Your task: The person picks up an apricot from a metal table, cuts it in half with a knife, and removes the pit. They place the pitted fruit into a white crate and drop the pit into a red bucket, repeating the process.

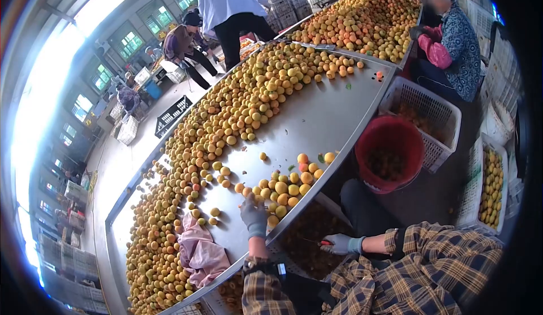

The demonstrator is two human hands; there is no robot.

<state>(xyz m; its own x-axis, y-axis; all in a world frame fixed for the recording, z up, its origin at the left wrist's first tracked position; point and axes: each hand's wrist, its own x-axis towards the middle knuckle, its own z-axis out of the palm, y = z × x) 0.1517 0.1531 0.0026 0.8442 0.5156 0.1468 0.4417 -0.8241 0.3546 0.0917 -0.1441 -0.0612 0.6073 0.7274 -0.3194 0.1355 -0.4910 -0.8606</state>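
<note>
My left hand point(254, 215), in a grey glove, is over the metal table point(314, 120) at the near side of a small group of yellow-orange fruits point(281, 187). Its fingers point forward, look slightly apart and touch the fruits' edge. My right hand point(341, 244), also gloved, is closed around a small red-handled tool point(326, 242) above a dark-looking crate point(308, 241) under the table edge. The tool's thin tip points left. A pink cloth point(202, 253) lies left of my left hand, against the long fruit heap point(226, 125).
A red bucket point(390, 145), a white crate point(447, 114) and a crate of fruit point(491, 187) stand at the right. A person in a patterned top point(461, 49) sits beyond them. Other people stand across the table. A second heap point(356, 23) lies at the back.
</note>
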